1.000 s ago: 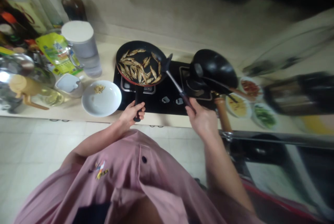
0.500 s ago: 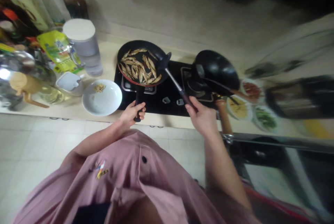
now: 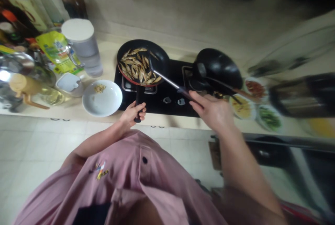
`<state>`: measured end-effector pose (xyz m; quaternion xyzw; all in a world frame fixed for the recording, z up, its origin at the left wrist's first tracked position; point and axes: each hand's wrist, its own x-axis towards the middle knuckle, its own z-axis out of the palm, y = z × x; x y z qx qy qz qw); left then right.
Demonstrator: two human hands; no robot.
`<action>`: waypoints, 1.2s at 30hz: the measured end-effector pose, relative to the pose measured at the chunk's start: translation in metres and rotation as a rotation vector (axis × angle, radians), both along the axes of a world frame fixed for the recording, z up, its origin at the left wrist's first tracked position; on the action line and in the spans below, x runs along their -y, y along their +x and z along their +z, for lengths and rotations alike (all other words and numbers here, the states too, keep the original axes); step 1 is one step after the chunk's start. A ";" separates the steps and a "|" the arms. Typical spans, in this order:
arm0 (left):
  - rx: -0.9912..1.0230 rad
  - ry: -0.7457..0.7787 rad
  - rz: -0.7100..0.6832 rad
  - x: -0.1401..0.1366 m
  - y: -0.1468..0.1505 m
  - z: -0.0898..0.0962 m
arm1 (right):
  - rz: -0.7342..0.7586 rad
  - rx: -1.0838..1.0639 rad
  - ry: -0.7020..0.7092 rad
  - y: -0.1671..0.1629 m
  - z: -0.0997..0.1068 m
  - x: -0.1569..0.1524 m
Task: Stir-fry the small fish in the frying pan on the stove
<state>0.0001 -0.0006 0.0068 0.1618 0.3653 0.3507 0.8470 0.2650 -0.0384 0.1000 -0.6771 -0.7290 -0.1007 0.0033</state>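
Note:
My left hand (image 3: 133, 114) is wrapped round the black handle of a frying pan (image 3: 161, 55), which sits on the left burner. Several small browned fish (image 3: 140, 65) lie in the pan, mostly in its left and front parts. My right hand (image 3: 213, 109) grips the dark handle of a spatula (image 3: 167, 80). Its metal shaft slants up to the left over the pan's right rim, and the dark blade, seen nearly edge-on, is among the fish at their right side. Left of the pan stands a white plate (image 3: 104, 105) with a little chopped yellowish food on it.
A black wok (image 3: 218, 66) with a wooden-handled utensil rests on the right burner of the black stove (image 3: 154, 102). Farther right are dishes of red pieces (image 3: 255, 89), yellow pieces (image 3: 241, 108) and chopped greens (image 3: 270, 117). A lidded water jug (image 3: 85, 50) and several bottles crowd the left.
The spatula's blade has moved left from the pan's right rim down into the fish, and has turned edge-on. My right hand has shifted right. My left hand stays on the pan handle.

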 end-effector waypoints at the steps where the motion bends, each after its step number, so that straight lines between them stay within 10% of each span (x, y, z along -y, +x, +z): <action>1: 0.001 0.000 0.001 0.000 0.000 0.000 | 0.016 0.052 -0.020 -0.001 0.005 -0.003; 14: 0.006 -0.013 0.015 0.000 0.000 0.000 | 0.169 0.425 -0.155 -0.011 0.076 -0.052; 29: 0.026 -0.016 0.008 0.000 0.000 -0.003 | 0.016 0.498 -0.018 0.021 0.059 -0.055; 36: 0.014 -0.008 -0.001 0.000 0.000 -0.001 | -0.034 0.062 -0.063 0.045 0.031 -0.059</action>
